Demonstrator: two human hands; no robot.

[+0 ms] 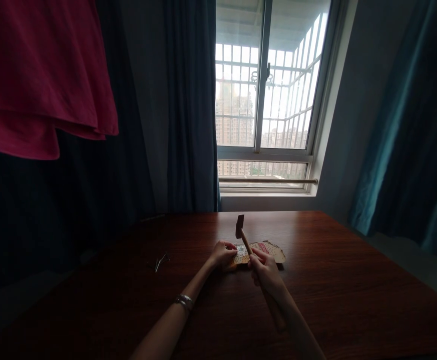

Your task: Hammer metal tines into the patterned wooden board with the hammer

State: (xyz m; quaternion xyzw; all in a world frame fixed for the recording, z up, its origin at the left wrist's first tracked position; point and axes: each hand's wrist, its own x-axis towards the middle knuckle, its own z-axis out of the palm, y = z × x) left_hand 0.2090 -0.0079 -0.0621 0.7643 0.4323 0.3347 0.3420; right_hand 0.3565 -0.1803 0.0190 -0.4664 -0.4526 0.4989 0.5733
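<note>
My right hand (264, 270) is wrapped round the wooden handle of a small hammer (241, 231), whose dark head is raised above a light wooden board (274, 251) with rows of small marks and a pink patch. The board lies flat on the dark wooden table (334, 280). My left hand (224, 253) rests on the board's left end with its fingers curled together, pinching something too small to name. A metal bracelet (183, 301) sits on my left wrist.
A few thin metal nails (161, 260) lie on the table to the left of my hands. A window (265, 100) with a grille stands beyond the table's far edge, between blue curtains (191, 105). A red cloth (41, 75) hangs at the upper left.
</note>
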